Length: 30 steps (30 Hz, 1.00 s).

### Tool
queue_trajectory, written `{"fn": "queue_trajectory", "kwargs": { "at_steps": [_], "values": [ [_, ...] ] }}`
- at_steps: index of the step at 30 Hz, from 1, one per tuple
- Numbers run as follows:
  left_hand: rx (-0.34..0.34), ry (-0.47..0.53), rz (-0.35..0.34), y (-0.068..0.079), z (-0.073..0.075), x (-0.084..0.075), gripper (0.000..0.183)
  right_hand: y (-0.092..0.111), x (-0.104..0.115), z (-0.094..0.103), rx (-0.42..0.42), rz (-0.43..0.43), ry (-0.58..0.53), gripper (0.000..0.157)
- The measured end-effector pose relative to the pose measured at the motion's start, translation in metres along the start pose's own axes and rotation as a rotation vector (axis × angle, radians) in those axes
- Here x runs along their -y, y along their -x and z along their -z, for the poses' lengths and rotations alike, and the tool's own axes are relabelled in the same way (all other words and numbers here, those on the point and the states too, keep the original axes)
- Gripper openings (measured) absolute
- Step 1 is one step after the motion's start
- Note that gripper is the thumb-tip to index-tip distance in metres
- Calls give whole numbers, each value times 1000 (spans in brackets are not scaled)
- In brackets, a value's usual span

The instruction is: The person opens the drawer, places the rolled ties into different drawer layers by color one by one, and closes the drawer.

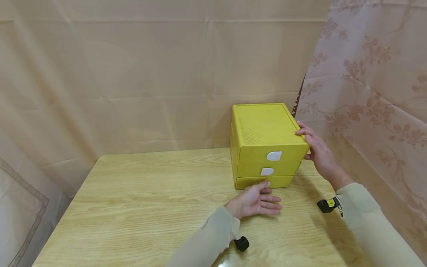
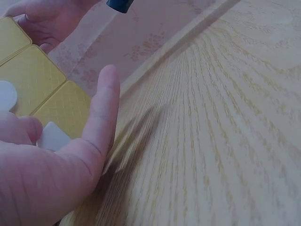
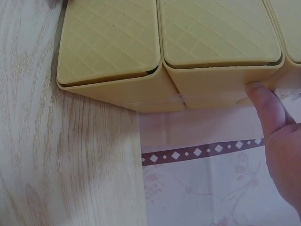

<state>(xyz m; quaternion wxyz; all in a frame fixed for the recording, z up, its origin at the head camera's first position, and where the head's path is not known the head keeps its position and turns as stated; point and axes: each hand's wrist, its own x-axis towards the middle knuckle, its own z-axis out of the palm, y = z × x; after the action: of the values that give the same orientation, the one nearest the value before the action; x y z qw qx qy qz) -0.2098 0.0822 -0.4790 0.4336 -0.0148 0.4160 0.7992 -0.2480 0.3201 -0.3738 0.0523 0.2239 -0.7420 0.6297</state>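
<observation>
A small yellow cabinet of three stacked drawers stands on the wooden table. Each drawer front carries a white tab. My left hand is at the bottom drawer, thumb at its tab and the other fingers stretched out below and to the right. My right hand rests against the cabinet's right side, fingertips over the top edge. In the right wrist view, a straight finger presses on the side by the middle drawer. All three drawers look closed or nearly so.
The wood-grain table extends left and forward of the cabinet. A beige cloth hangs behind it, and a pink floral cloth hangs at the right. Black wrist cameras sit under both sleeves.
</observation>
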Motion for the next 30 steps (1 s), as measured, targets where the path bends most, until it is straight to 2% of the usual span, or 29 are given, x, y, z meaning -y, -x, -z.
{"fn": "queue_trajectory", "kwargs": {
  "at_steps": [5, 8, 13, 19, 22, 25, 28, 30],
  "values": [
    [18, -38, -3, 4, 4, -2, 63, -1, 0, 0, 2, -1, 0, 36],
    [30, -110, -12, 9, 9, -5, 62, -1, 1, 1, -2, -3, 12, 37],
    [28, -324, -59, 22, 22, -13, 55, -1, 7, 2, 8, -18, 69, 43],
    [-12, -598, -119, 42, 30, -27, 44, 0, 14, 6, -15, -34, 169, 47],
    [-4, -820, -200, 56, 35, -38, 40, 3, 15, 9, -37, -23, 250, 47],
    [1, -1120, -346, 75, 41, -50, 39, 8, 12, 13, -40, -22, 308, 46],
    [-58, -1433, -511, 99, 50, -61, 39, 14, 6, 19, -41, -53, 387, 47],
    [-118, -1593, -608, 114, 59, -68, 38, 19, 1, 23, -39, -101, 459, 48]
  ]
}}
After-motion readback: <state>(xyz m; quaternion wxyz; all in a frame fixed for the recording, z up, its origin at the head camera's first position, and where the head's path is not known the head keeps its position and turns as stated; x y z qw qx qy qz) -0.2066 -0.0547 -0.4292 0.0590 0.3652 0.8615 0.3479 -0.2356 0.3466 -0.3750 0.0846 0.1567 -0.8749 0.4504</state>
